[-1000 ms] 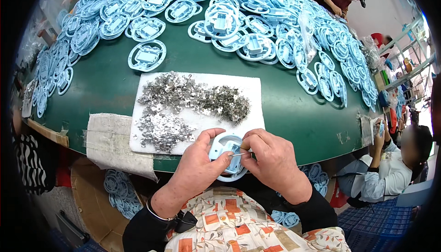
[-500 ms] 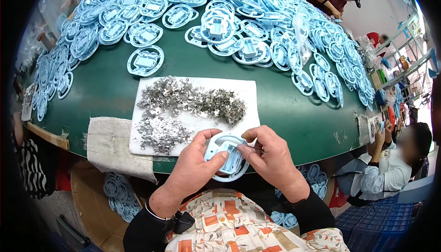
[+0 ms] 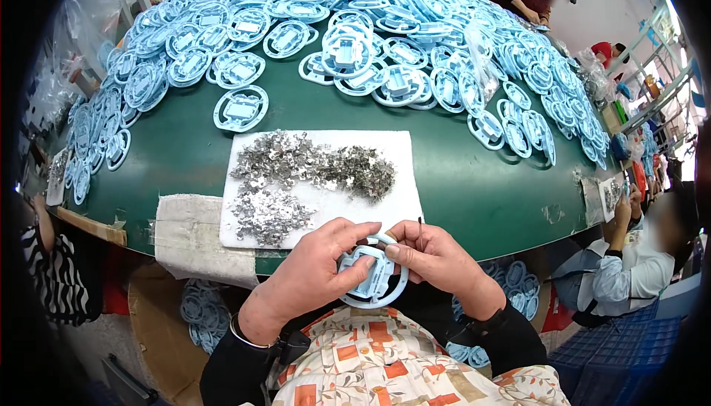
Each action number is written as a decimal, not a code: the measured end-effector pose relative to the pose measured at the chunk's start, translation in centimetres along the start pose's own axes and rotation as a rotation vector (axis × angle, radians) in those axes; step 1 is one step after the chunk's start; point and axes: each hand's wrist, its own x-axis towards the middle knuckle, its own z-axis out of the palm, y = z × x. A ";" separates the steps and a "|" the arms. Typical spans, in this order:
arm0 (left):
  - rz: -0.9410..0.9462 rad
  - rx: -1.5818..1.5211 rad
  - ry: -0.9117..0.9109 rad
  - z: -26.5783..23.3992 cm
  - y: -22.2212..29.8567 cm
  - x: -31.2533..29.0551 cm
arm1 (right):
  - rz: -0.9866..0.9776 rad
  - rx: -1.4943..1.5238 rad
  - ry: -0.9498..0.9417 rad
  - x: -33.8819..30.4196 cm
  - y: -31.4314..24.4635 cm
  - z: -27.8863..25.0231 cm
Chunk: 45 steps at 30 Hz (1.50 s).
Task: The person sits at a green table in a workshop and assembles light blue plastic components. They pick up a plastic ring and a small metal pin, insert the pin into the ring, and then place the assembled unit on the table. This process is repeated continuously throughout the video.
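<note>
My left hand (image 3: 311,265) grips a light-blue plastic ring-shaped housing (image 3: 376,278) by its left side, the thumb lying over the boxy middle. On the other side my right hand (image 3: 444,259) is closed at the upper right rim, thumb and forefinger pressed to it. A thin dark rod (image 3: 421,233) sticks up from between my right fingers; its lower end is hidden. Just beyond my hands, small shiny metal clips (image 3: 270,217) lie heaped on a white foam board (image 3: 333,222). Anything small inside the housing cannot be made out.
Many more blue housings (image 3: 344,54) are piled across the far side of the green table (image 3: 474,206). A folded cloth (image 3: 194,232) hangs over the near edge. Below sits a cardboard box (image 3: 152,324) beside more housings. A co-worker (image 3: 629,250) sits at the right.
The housing has turned in my hands and come slightly nearer to me. The thin rod now points up from my right hand. The whole view has shifted a little.
</note>
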 end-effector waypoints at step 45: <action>-0.443 -1.407 0.216 -0.9 -2.5 -8.8 | -0.602 -1.175 0.126 9.6 -3.0 4.9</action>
